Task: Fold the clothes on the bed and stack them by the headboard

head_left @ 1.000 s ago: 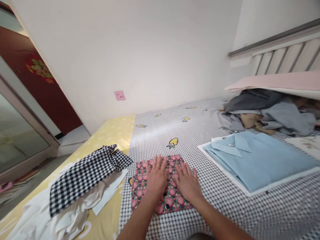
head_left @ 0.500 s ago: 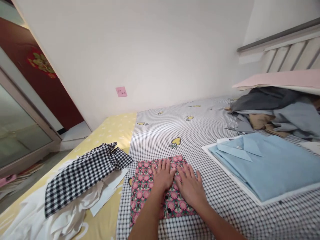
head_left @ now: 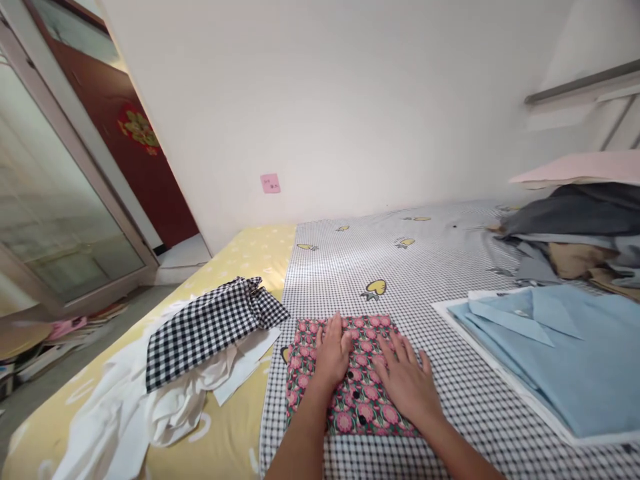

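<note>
In the head view, a folded floral garment (head_left: 361,363) is located on the checked sheet (head_left: 340,267), low and central, directly in front of the person. It is laid out as a near-rectangle, with a row of dark buttons (head_left: 356,395) running up from its near edge.

The left hand (head_left: 333,357) is placed on the garment left of the button row; its fingers are straight and held close together, with the thumb set apart. The right hand (head_left: 410,383) is laid across the right side, its fingers fanned wide, the outermost reaching past the garment's edge. Nothing is gripped by either hand. The near left corner is hidden by the left forearm.

The step in hand is judged to be flattening by palm. For a good result, pressure should be applied evenly, with strokes directed from the button row outward to the side edges. Dragging on the buttons should be avoided, as the fold could be pulled askew. The side edges should be kept parallel, and the fabric should be steadied by one hand while it is stroked by the other.

To the left, a black-and-white checked garment (head_left: 200,330) is rested on white cloth (head_left: 115,407). To the right, a light blue shirt (head_left: 560,360) is placed well apart from the floral garment.
</note>
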### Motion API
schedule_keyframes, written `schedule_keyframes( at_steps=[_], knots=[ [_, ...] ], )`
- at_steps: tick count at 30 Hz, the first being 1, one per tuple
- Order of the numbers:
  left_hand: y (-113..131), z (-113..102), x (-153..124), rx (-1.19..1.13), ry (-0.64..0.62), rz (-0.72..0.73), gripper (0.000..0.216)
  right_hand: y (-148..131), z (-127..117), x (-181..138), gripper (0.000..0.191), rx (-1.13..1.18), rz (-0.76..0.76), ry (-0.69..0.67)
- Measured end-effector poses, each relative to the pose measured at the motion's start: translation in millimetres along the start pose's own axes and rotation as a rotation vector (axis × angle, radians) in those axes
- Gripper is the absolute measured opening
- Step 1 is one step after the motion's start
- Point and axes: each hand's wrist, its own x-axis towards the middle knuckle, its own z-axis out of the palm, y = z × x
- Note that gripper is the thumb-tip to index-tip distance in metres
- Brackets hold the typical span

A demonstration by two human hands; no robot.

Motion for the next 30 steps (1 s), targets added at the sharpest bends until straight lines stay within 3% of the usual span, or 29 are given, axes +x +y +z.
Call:
schedule_keyframes(
  at_steps=[5,9,14,21,30],
  knots=[
    [-13.3,-3.0,-0.6,0.02,0.022,-0.027,0.067,2.4,6.7,1.6,0.061,-0.006,-0.012,0.021],
    [-19.1,-2.8,-1.9,0.197,0.027,-0.001,0.069,3.3,8.0,1.5,0.061,-0.018,-0.005,0.021],
    [-31.9,-12.0,1.0,0.371,0.013,-0.119,0.07,4.2,8.0,0.3,0.061,-0.024,-0.002,0.008],
    [-64.7,-28.8,1.3,0.357,-0.044,-0.258,0.071,5.3,8.0,0.9,0.06,-0.026,-0.008,-0.005],
    [-60.8,-38.3,-30.8,0.36,-0.047,-0.315,0.071,0.3,-5.1,-1.2,0.06,-0.052,0.004,-0.042]
  ],
)
